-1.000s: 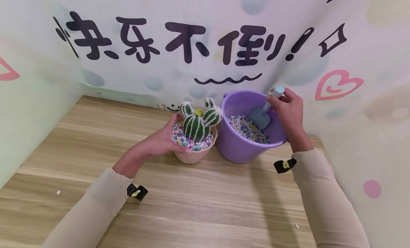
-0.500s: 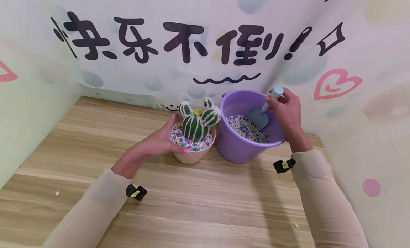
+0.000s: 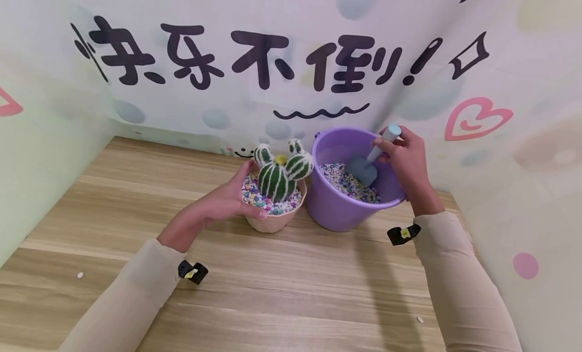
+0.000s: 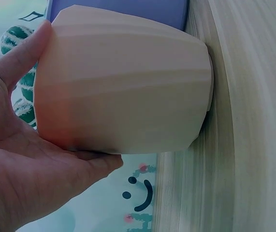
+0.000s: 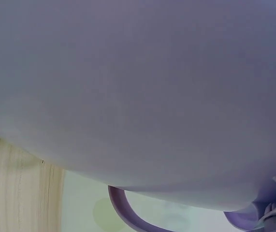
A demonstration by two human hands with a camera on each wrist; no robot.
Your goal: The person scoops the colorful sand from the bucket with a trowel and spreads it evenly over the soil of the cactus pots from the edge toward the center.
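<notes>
My left hand [image 3: 220,203] grips a pale peach flowerpot [image 4: 123,87] around its rim, with the thumb on the near side. A green-and-white toy cactus [image 3: 276,181] stands upright in the pot among colourful pebbles [image 3: 254,194]. Over the purple bucket [image 3: 338,213], just right of the pot, my right hand [image 3: 407,157] holds a small blue-grey shovel [image 3: 362,170] by its light handle. The shovel's blade rests against the pebbles in the bucket, its lower edge among them. In the right wrist view the bucket's outer wall [image 5: 138,96] hides nearly all of that hand's work.
Pot and bucket stand on a wood-grain tabletop [image 3: 273,291], near the back wall [image 3: 182,109] with its printed lettering. Single white pebbles lie at the left [image 3: 80,275] and the right front. The bucket's handle [image 5: 123,208] hangs outside it.
The shovel's blade has shifted a little left and down into the bucket's pebbles, and its handle leans slightly more. My left hand stays on the pot.
</notes>
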